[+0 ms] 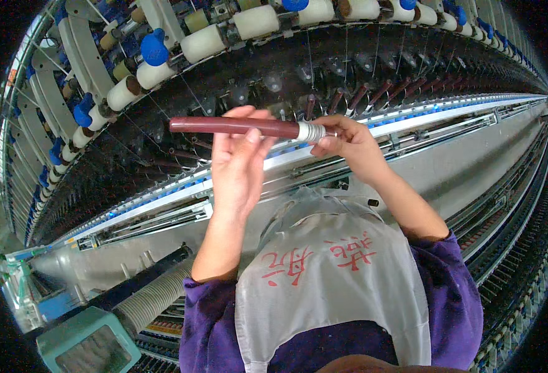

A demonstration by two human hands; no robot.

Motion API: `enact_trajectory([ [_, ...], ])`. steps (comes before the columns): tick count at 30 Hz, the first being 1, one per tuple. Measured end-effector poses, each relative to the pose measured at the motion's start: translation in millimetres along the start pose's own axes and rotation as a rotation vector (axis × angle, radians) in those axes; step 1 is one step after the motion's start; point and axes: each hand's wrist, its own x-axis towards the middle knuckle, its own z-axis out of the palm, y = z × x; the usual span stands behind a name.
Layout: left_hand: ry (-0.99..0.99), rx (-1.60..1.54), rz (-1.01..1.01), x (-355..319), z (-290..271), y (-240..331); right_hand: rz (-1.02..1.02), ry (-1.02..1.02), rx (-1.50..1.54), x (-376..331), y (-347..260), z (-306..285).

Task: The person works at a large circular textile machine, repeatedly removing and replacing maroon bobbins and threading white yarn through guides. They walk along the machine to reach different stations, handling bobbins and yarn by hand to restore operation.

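Holding maroon bobbin (236, 126) in front of the white rail (436, 116), with left hand (238, 146) closed around mid-shaft and right hand (350, 144) pinching beside white thread (312, 132). May slip toward the rail if gripped loosely; may unravel if rubbed.

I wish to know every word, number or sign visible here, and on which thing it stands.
Apron: large red characters on grey cloth, not copied out here.
Blue knob, upper left: faint marking, too small to read.
Dark red tube: no writing seen.
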Motion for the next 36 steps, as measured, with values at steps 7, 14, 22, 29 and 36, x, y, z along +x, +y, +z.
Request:
enact_trajectory([
  [7, -0.006, 0.054, -0.039, -6, -2, -12, 0.047, -0.003, 0.116, -2, 4, 0],
  [14, -0.055, 0.037, -0.03, -7, -5, -18, 0.058, 0.025, 0.19, -2, 6, 4],
  [22, -0.001, 0.233, 0.083, -11, -2, -25, -0.117, 0.159, -0.064, -6, 8, 8],
  [29, 0.167, 0.084, 0.142, -8, -10, -23, -0.486, 0.315, -0.478, -7, 32, 5],
  [36, 0.276, 0.013, 0.078, -11, -27, -26, -0.196, 0.308, 0.7, -3, 38, -26],
])
